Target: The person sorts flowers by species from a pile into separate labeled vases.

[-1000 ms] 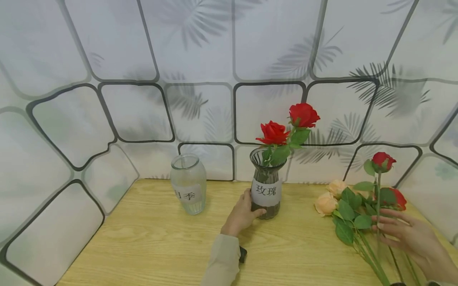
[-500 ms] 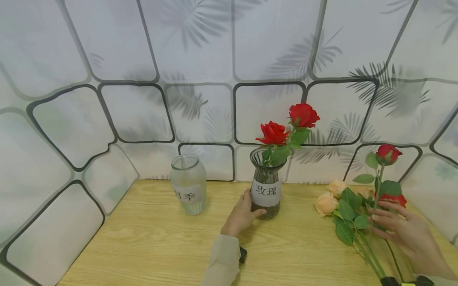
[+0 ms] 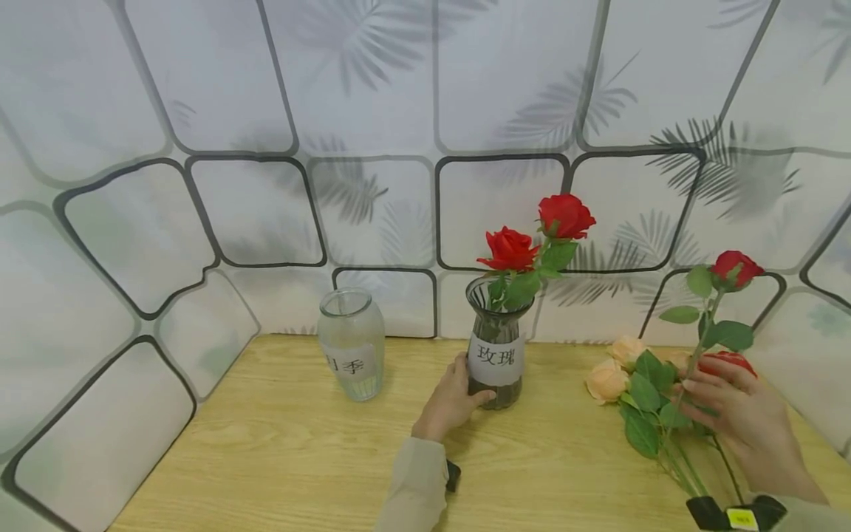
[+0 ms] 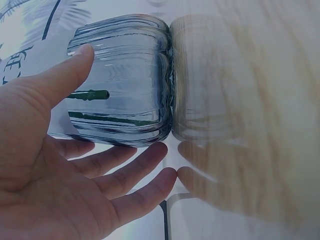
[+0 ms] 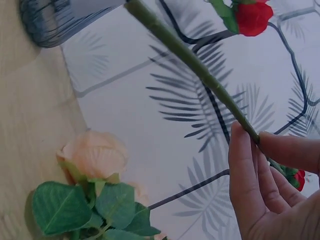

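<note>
My left hand (image 3: 445, 403) holds the lower side of a grey glass vase (image 3: 501, 395), with the thumb across its front and the fingers around its side. The vase carries a white label and stands upright with two red roses (image 3: 508, 250) in it. In the left wrist view, green stem ends (image 4: 90, 94) show through the glass. My right hand (image 3: 747, 417) pinches the green stem (image 5: 200, 70) of another red rose (image 3: 736, 270) between thumb and fingers. That rose is raised, bloom upward, over the flowers lying on the table.
Peach roses (image 3: 606, 380) and a further red rose (image 3: 728, 360) lie at the right, their stems pointing toward the front. A clear glass vase (image 3: 350, 347) with a white label stands left of the grey one. A patterned wall covering (image 3: 372, 214) rises behind the table (image 3: 279, 458).
My right hand has lifted the red rose higher and its bloom has shifted right, away from the lying flowers. The left hand and the grey vase have stayed in place.
</note>
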A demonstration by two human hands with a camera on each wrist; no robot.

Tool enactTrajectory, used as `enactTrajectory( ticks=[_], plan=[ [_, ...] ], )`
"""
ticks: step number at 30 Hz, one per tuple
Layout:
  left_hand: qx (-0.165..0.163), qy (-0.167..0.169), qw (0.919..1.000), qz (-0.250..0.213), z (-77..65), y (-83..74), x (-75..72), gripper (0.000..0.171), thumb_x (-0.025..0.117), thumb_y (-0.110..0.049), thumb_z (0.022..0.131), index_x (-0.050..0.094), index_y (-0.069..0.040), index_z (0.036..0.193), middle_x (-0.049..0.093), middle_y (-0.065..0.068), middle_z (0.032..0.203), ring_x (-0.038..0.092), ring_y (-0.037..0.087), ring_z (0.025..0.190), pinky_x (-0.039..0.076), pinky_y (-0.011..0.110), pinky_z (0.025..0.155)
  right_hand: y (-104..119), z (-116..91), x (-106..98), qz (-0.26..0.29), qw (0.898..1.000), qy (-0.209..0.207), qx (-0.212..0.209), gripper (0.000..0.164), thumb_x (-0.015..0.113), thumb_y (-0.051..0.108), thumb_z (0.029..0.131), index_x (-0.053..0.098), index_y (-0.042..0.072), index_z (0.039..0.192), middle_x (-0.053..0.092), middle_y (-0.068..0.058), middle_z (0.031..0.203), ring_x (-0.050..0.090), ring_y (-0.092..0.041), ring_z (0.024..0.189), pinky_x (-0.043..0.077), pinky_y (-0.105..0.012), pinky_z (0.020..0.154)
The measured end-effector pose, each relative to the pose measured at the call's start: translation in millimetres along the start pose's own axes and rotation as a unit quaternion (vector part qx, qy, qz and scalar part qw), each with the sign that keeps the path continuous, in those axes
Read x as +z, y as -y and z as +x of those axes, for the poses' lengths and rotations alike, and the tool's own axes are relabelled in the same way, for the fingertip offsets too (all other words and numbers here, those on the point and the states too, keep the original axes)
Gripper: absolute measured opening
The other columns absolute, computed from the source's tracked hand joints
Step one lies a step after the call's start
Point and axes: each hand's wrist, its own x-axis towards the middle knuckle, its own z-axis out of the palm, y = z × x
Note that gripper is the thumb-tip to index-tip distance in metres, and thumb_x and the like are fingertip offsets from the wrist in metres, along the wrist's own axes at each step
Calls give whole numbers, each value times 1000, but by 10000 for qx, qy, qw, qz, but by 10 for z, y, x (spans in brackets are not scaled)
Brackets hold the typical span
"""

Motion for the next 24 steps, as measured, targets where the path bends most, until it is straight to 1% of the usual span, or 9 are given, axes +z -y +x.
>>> enactTrajectory(
  ticks=[4,9,13,18,24],
  plan=[
    [-1,-4,10000,-13,-6,1,6,84,73,-26,97,22,5,156,33,30,155,38,42,142,35,53,114,42,14,44,518,9984,22,-211,38,54,-16,98,71,17,106,75,-2,95,73,-16,84,62,-36,66],
    [-18,-17,10000,26,-11,1,5,85,72,-27,97,22,5,157,33,30,155,38,41,142,35,52,114,63,26,138,865,9947,-181,-518,38,57,-18,95,67,15,111,75,-5,94,74,-17,85,62,-36,64],
    [-29,-20,10000,12,-11,2,2,85,72,-27,96,22,5,156,33,29,155,38,41,142,34,53,114,69,32,218,1340,9885,-44,-695,37,52,-19,96,65,11,113,75,-9,95,74,-21,85,62,-38,65],
    [-15,-12,10000,-1,-9,0,5,85,73,-26,96,22,5,156,33,30,155,37,41,142,34,52,114,79,54,324,1757,9811,84,-809,38,49,-22,96,62,8,116,75,-13,95,74,-24,83,62,-40,67],
    [-27,-14,10000,-1,-11,-1,9,84,72,-27,96,22,5,156,33,29,155,38,41,142,34,52,115,83,93,466,2090,9731,-31,-971,38,48,-23,95,51,7,118,74,-17,92,74,-29,80,62,-43,66]
  ],
)
